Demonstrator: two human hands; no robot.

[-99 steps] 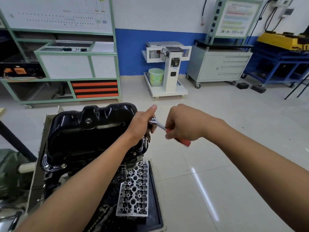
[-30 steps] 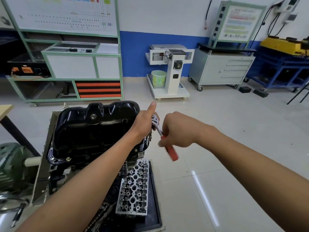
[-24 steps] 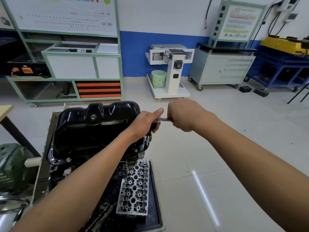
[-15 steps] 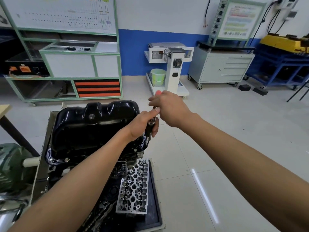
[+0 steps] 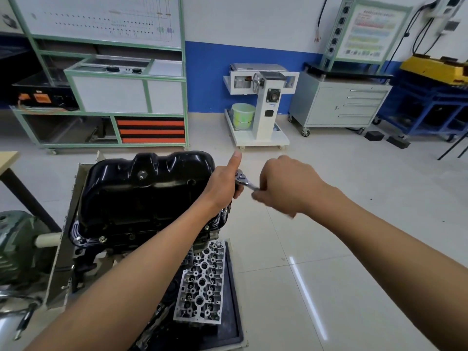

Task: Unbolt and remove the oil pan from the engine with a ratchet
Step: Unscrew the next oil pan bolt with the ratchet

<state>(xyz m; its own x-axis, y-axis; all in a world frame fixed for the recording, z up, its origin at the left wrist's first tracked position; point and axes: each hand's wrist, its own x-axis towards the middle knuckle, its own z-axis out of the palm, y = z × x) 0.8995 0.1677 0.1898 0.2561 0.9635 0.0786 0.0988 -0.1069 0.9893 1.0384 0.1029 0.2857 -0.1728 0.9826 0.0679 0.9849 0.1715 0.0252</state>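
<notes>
A glossy black oil pan [image 5: 141,196] sits bolted on top of the upturned engine [image 5: 106,249] at left centre. A chrome ratchet [image 5: 244,181] stands at the pan's right edge. My left hand [image 5: 224,184] steadies the ratchet's head, thumb pointing up. To the right, my right hand [image 5: 286,186] is closed around the ratchet's handle, which it hides almost entirely. Bolts show along the pan's front flange [image 5: 102,239].
A silver cylinder head [image 5: 202,285] lies on a black tray [image 5: 234,300] just below the engine. A green motor [image 5: 17,247] sits at far left. A white machine stand [image 5: 260,107], a grey drawer cabinet [image 5: 339,105] and a green rack [image 5: 106,97] line the back wall.
My right hand has swung the ratchet handle back from the far side toward me and to the right. My left hand stays at the ratchet head, thumb now raised.
</notes>
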